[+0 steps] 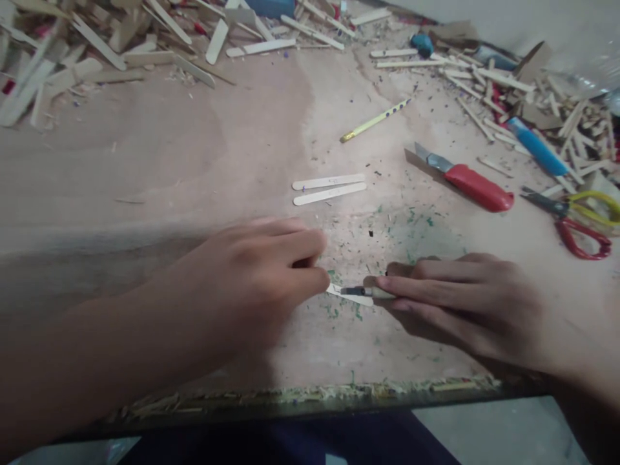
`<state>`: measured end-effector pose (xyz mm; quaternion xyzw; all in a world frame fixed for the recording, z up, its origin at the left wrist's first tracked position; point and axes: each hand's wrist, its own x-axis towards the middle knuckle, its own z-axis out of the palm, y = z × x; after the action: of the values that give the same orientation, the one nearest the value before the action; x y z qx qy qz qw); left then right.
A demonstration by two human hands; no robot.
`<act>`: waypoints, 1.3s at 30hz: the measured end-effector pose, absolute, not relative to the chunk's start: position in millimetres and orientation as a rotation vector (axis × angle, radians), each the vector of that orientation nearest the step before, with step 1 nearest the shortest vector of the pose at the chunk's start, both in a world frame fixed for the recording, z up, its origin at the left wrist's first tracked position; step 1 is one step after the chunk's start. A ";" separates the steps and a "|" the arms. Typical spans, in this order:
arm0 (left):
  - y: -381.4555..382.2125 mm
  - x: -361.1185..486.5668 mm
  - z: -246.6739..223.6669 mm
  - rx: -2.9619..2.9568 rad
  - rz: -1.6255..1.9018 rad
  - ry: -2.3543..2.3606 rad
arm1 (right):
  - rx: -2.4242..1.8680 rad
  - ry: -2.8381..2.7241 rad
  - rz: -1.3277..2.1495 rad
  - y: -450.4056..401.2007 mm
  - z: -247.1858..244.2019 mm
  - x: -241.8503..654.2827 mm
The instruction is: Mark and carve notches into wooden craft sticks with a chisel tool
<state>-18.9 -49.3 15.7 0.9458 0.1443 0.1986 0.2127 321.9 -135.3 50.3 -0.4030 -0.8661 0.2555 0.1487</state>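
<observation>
My left hand (pixel 261 274) is closed, with thumb and forefinger pinching one end of a pale wooden craft stick (pixel 361 299) low over the wooden table. In my right hand (pixel 465 303) is a craft knife (pixel 356 292), its pale handle gripped between the fingers. The short metal blade points left and lies over the stick, close to my left fingertips; whether it cuts into the wood I cannot tell. Just beyond my hands, two craft sticks (pixel 329 192) lie side by side with small marks on them. Green shavings (pixel 358 313) are scattered around the knife.
A red-handled utility knife (pixel 477 187) lies at right, blade exposed, beside scissors (pixel 571 210) with red and yellow handles. Farther back is a yellow pencil (pixel 375 121). Piles of wood scraps (pixel 97 48) line the back, with a blue-handled tool (pixel 537 147) at right. Debris lines the front edge.
</observation>
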 end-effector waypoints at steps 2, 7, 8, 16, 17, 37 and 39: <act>-47.6 -19.2 23.4 2.641 0.489 0.388 | -1.149 -2.493 0.748 -135.5 50.8 321.2; -46.4 -18.7 30.2 2.658 0.421 0.388 | -1.134 -2.516 0.672 -136.4 49.3 317.7; -47.1 -18.5 27.8 2.650 0.444 0.400 | -1.126 -2.520 0.655 -136.7 48.3 317.3; -51.6 -15.6 12.3 2.645 0.583 0.451 | -1.095 -2.544 0.608 -137.4 41.6 315.9; -51.7 -15.5 12.1 2.649 0.587 0.453 | -1.088 -2.538 0.591 -137.5 40.9 315.3; -47.9 -19.1 14.0 2.688 0.567 0.431 | -1.070 -2.554 0.571 -131.9 56.5 320.7; -46.5 -18.8 17.1 2.717 0.504 0.408 | -1.051 -2.595 0.508 -131.5 57.0 319.6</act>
<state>-18.8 -46.5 17.1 0.9580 0.1439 0.1777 0.1733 319.6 -131.5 57.0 -0.3654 -0.9020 0.1766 0.1473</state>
